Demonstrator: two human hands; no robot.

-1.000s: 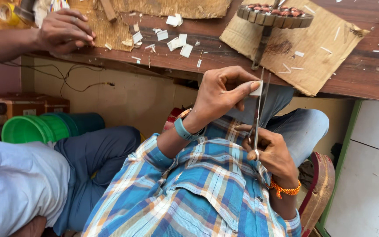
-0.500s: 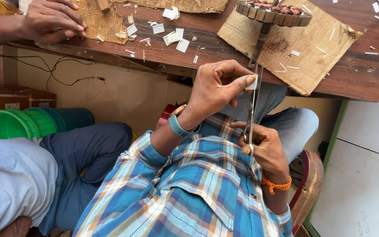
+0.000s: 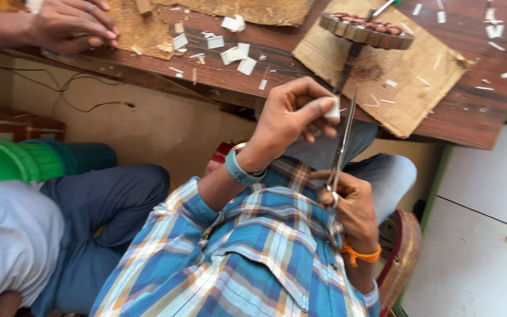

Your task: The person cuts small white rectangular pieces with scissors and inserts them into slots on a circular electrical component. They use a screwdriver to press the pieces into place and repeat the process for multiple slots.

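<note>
Left hand: the left hand (image 3: 291,117) is pinching a small white paper piece (image 3: 331,108) between thumb and fingertips, just below the desk edge; a blue wristband is sitting on its wrist.
Right hand: the right hand (image 3: 350,202) is gripping the handles of a pair of scissors (image 3: 341,144), fingers through the loops; an orange thread band is circling the wrist.
Scissors: the blades are pointing up toward the desk, their upper part passing just beside the white piece; whether they are touching it is hard to tell.
Desk: the dark wooden desk (image 3: 300,61) is carrying cardboard sheets (image 3: 406,76) and scattered white paper scraps (image 3: 236,50).
Round holder: a grey wheel-like disc (image 3: 365,29) is standing on a stem over the cardboard, holding what seem to be reddish pieces in its slots.
Green tub: a green plastic tub (image 3: 16,161) is lying on its side at the left; its contents are out of sight.
Other person: another person's hand (image 3: 68,23) is resting on the desk's far left, fingers bent down onto cardboard.
</note>
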